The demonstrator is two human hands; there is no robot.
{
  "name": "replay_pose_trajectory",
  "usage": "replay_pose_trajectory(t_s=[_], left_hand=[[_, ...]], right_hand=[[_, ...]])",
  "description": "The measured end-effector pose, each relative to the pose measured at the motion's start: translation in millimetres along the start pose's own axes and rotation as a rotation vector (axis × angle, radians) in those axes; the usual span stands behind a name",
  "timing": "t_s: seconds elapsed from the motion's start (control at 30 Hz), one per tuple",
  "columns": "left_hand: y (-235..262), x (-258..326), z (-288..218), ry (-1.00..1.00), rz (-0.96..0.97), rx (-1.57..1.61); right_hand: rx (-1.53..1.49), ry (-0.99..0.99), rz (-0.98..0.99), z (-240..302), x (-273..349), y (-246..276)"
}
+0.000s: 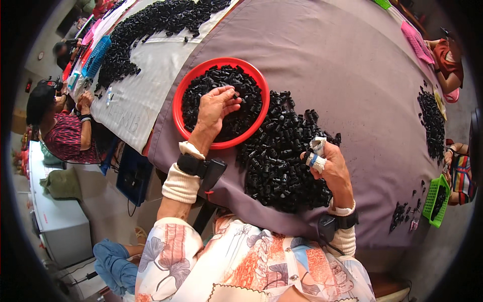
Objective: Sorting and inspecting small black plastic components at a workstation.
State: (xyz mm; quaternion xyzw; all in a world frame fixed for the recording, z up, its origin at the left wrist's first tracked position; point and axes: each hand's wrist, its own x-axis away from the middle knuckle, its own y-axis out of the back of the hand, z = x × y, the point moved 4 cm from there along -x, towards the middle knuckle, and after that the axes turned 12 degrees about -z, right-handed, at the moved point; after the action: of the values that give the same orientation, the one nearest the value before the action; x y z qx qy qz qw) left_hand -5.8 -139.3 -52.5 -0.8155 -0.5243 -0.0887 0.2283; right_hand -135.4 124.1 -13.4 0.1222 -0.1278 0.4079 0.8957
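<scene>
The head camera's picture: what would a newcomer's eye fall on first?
Probably the bright red round basin, filled with small black parts, just above and left of the picture's middle on the mauve tablecloth, with the left hand over it. Beside it, to the right, spreads a loose pile of similar black parts, with the right hand at its right side. White-and-blue wraps on the right hand's fingers stand out too.

Directly below the left hand point(214, 108) sits a basin point(229, 144) with small parts point(209, 83) in it, and to that hand's right a loose pile point(279, 163) lies on the table point(347, 70), reaching the right hand point(333, 166). Beyond the left hand, leftward, a heap point(156, 27) covers part of a second surface point(157, 65); well right of the right hand is a basket point(431, 199).
</scene>
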Motion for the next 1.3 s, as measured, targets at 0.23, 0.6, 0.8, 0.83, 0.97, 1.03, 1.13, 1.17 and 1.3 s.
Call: replay_pose_trajectory(t_s=[0.23,0.6,0.8,0.83,0.97,1.03,1.13,1.17,1.3], left_hand=[[4,14,-26,-0.108,-0.032,-0.183],[127,28,-51,-0.254,-0.455,-0.121],[161,26,-19,-0.105,-0.505,-0.168],[157,25,-11,-0.036,-0.427,-0.157],[149,30,-7,-0.005,-0.346,-0.263],[159,21,-7,0.025,-0.316,-0.261],[140,24,-16,0.058,-0.323,-0.296],[138,24,-16,0.065,-0.333,-0.303],[144,25,-15,0.057,-0.339,-0.247]], right_hand=[[0.015,0.0,0.012,-4,0,2],[0.111,0.167,0.306,8,21,-33],[0.279,0.434,0.637,-4,52,-87],[0.203,0.482,0.652,-8,57,-95],[0.248,0.516,0.792,-7,71,-124],[0.287,0.568,0.86,-4,82,-140],[0.339,0.559,0.884,-3,89,-153],[0.372,0.56,0.881,-8,91,-156],[0.502,0.572,0.914,-22,92,-162]])
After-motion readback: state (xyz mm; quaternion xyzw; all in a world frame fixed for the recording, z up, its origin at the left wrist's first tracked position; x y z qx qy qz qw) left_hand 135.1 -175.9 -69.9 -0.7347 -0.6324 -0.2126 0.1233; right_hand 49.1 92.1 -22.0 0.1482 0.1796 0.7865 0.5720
